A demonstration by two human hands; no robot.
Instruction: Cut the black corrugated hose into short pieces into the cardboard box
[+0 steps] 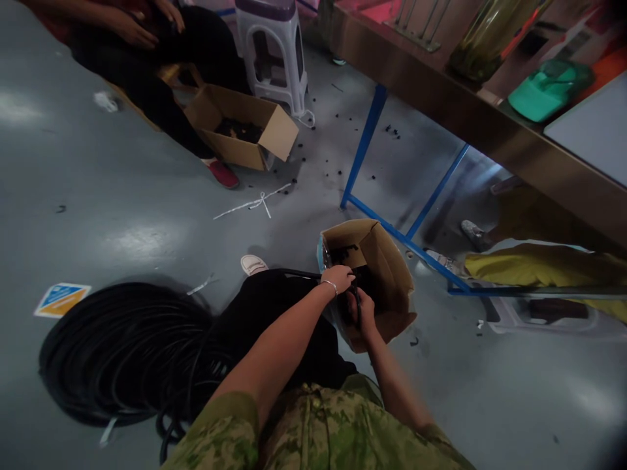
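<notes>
My left hand (337, 279), with a thin bracelet at its wrist, is closed around a black cable (298, 273) that runs in from the left over my leg. Just right of it, my right hand (363, 312) is wrapped around a black-handled cutting tool (358, 301); its jaws are hard to make out near the left fingers. Both hands are over an open cardboard box (392, 267) with dark pieces inside. A large coil of black cable (122, 352) lies on the floor to my left.
A blue-legged table (365, 143) stands at the right, with a green cap (551, 88) on top. Ahead are a seated person (147, 85), a second cardboard box (235, 147) and a plastic stool (272, 59). Small black bits and white ties (252, 201) litter the floor.
</notes>
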